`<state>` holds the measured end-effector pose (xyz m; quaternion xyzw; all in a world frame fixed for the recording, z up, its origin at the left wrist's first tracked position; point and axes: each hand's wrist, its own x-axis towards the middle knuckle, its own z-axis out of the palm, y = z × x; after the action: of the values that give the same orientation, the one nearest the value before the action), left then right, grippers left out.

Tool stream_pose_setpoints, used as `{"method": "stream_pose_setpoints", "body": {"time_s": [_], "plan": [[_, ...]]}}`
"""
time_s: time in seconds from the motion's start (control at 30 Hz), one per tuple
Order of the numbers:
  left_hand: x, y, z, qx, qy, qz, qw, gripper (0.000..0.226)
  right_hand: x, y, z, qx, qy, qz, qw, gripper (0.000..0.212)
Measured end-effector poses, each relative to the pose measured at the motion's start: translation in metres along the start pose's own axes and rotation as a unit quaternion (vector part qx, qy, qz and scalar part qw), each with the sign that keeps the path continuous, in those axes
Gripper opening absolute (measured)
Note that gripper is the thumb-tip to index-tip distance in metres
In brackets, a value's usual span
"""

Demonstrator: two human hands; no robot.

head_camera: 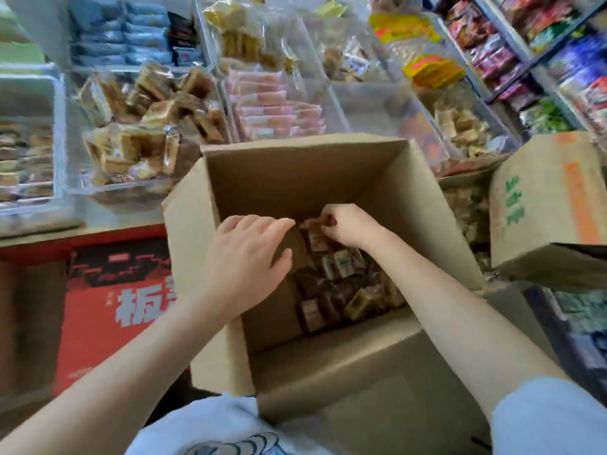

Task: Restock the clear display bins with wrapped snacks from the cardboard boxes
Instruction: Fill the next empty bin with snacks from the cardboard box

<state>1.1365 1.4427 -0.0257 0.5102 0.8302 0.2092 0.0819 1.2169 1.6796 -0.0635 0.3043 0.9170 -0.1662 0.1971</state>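
An open cardboard box (295, 178) stands in front of me, with several small wrapped snacks (341, 284) lying on its bottom at the right. My left hand (249, 257) reaches into the box with fingers spread and relaxed, holding nothing. Deeper in the box, my right hand (345, 224) has its fingers curled round a wrapped snack (312, 223). Behind the box, clear display bins (108, 192) hold piles of wrapped brown snacks (147, 126) and pink packets (276, 110).
A second cardboard box (545, 205) with green and orange print stands at the right, its flap hanging over. A red printed panel (108, 307) fronts the counter at the left. Shelves of coloured packets (525, 44) rise at the upper right.
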Motion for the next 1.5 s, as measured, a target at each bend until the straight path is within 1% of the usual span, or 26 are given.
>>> {"method": "stream_pose_setpoints", "body": {"time_s": [0.07, 0.17, 0.23, 0.33, 0.43, 0.47, 0.53, 0.6, 0.63, 0.7, 0.73, 0.8, 0.9, 0.93, 0.97, 1.0, 1.07, 1.1, 1.13, 1.17, 1.2, 1.23, 1.3, 1.37, 1.43, 1.5], "plan": [[0.002, 0.000, 0.005, 0.032, 0.005, -0.030, 0.999, 0.046, 0.027, 0.026, 0.016, -0.024, -0.010, 0.026, 0.999, 0.033], [0.001, 0.001, 0.004, 0.075, -0.004, -0.044, 0.996, 0.044, 0.066, 0.065, 0.046, -0.045, -0.018, 0.072, 0.996, 0.047], [0.001, 0.003, 0.003, 0.087, -0.010, -0.048, 0.995, 0.042, 0.085, 0.082, 0.068, -0.018, -0.026, 0.093, 0.995, 0.053], [0.002, 0.002, 0.004, 0.089, 0.000, -0.045, 0.995, 0.037, 0.095, 0.087, 0.090, 0.017, -0.030, 0.132, 0.991, 0.074], [0.002, 0.001, 0.005, 0.087, 0.018, -0.042, 0.995, 0.031, 0.101, 0.089, 0.096, 0.049, 0.038, 0.156, 0.986, 0.064], [0.002, 0.001, 0.006, 0.088, 0.023, -0.038, 0.995, 0.030, 0.103, 0.090, 0.095, 0.062, 0.044, 0.166, 0.983, 0.062], [0.004, 0.000, 0.007, 0.089, 0.026, -0.034, 0.995, 0.029, 0.104, 0.088, 0.090, 0.089, 0.033, 0.182, 0.979, 0.069], [0.006, 0.000, 0.007, 0.086, 0.026, -0.034, 0.995, 0.028, 0.103, 0.085, 0.083, 0.144, 0.008, 0.181, 0.973, 0.075], [0.006, 0.001, 0.006, 0.084, 0.026, -0.034, 0.996, 0.028, 0.101, 0.080, 0.075, 0.192, -0.019, 0.173, 0.966, 0.072], [0.007, 0.003, 0.005, 0.079, 0.026, -0.034, 0.996, 0.027, 0.090, 0.067, 0.052, 0.272, -0.109, 0.130, 0.947, 0.048], [0.006, 0.004, 0.004, 0.075, 0.028, -0.036, 0.996, 0.027, 0.080, 0.058, 0.038, 0.307, -0.162, 0.102, 0.932, 0.037], [0.004, 0.004, 0.004, 0.061, 0.043, -0.039, 0.996, 0.026, 0.056, 0.036, 0.008, 0.388, -0.238, 0.057, 0.889, 0.025], [-0.003, 0.004, -0.002, -0.032, 0.071, -0.065, 0.995, 0.028, 0.022, 0.011, -0.028, 0.487, -0.275, -0.019, 0.829, 0.028], [-0.005, 0.005, -0.007, -0.097, 0.085, -0.093, 0.987, 0.030, 0.011, 0.001, -0.036, 0.514, -0.271, -0.051, 0.812, 0.030], [-0.006, 0.005, -0.013, -0.179, 0.108, -0.126, 0.970, 0.033, 0.001, -0.010, -0.043, 0.535, -0.252, -0.079, 0.803, 0.029], [-0.007, 0.005, -0.021, -0.270, 0.134, -0.159, 0.940, 0.035, -0.010, -0.022, -0.049, 0.543, -0.217, -0.105, 0.804, 0.027], [-0.004, -0.002, -0.045, -0.432, 0.173, -0.217, 0.858, 0.034, -0.030, -0.053, -0.058, 0.520, -0.109, -0.165, 0.831, 0.024], [-0.003, -0.009, -0.059, -0.490, 0.175, -0.238, 0.820, 0.035, -0.040, -0.071, -0.062, 0.482, -0.043, -0.195, 0.853, 0.026], [-0.003, -0.019, -0.072, -0.533, 0.161, -0.252, 0.791, 0.043, -0.049, -0.090, -0.063, 0.430, 0.019, -0.228, 0.873, 0.030], [-0.005, -0.030, -0.082, -0.559, 0.140, -0.260, 0.775, 0.056, -0.056, -0.109, -0.063, 0.374, 0.071, -0.258, 0.888, 0.037], [-0.008, -0.042, -0.091, -0.568, 0.121, -0.263, 0.770, 0.066, -0.061, -0.129, -0.061, 0.315, 0.116, -0.285, 0.898, 0.043], [-0.013, -0.054, -0.100, -0.572, 0.111, -0.262, 0.769, 0.069, -0.064, -0.149, -0.057, 0.256, 0.156, -0.314, 0.901, 0.049], [-0.024, -0.083, -0.113, -0.583, 0.120, -0.261, 0.760, 0.057, -0.063, -0.190, -0.045, 0.169, 0.213, -0.360, 0.892, 0.057], [-0.039, -0.121, -0.125, -0.595, 0.127, -0.264, 0.749, 0.050, -0.059, -0.230, -0.033, 0.187, 0.205, -0.372, 0.886, 0.060], [-0.059, -0.167, -0.135, -0.602, 0.115, -0.257, 0.747, 0.055, -0.052, -0.270, -0.024, 0.267, 0.140, -0.331, 0.894, 0.058], [-0.081, -0.211, -0.146, -0.616, 0.102, -0.238, 0.744, 0.058, -0.040, -0.308, -0.017, 0.315, 0.068, -0.275, 0.906, 0.047]]}}
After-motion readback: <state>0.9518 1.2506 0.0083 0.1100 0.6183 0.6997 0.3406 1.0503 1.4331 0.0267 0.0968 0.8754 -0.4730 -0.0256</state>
